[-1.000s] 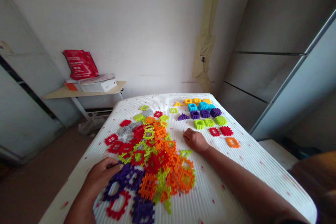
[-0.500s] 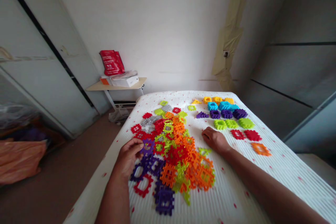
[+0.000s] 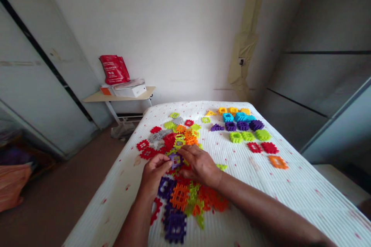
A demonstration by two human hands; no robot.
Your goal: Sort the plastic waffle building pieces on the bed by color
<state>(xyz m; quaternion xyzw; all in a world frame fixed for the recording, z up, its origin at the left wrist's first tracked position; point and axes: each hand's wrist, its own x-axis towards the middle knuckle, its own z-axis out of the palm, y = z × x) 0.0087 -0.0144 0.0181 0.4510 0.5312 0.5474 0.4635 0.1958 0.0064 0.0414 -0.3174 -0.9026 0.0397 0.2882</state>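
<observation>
One tile (image 3: 175, 159) was purple; the heap (image 3: 179, 197) held red, orange, lime, purple and grey pieces. Bed cover (image 3: 290, 185) was white, ribbed, flecked red. Bag (image 3: 114, 68) was red.

Left hand (image 3: 155, 170), right hand (image 3: 199, 165): both bare. Forearms (image 3: 261, 208) bare too, all the way to the bottom edge (fingers (image 3: 185, 150) too blurred for detail).

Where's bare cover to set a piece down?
Free: cover near-right, nearer than the orange piece; strip between pile and sorted rows; left edge beside pile. Crowded: pile, where left hand pinches a purple piece beside right hand.
</observation>
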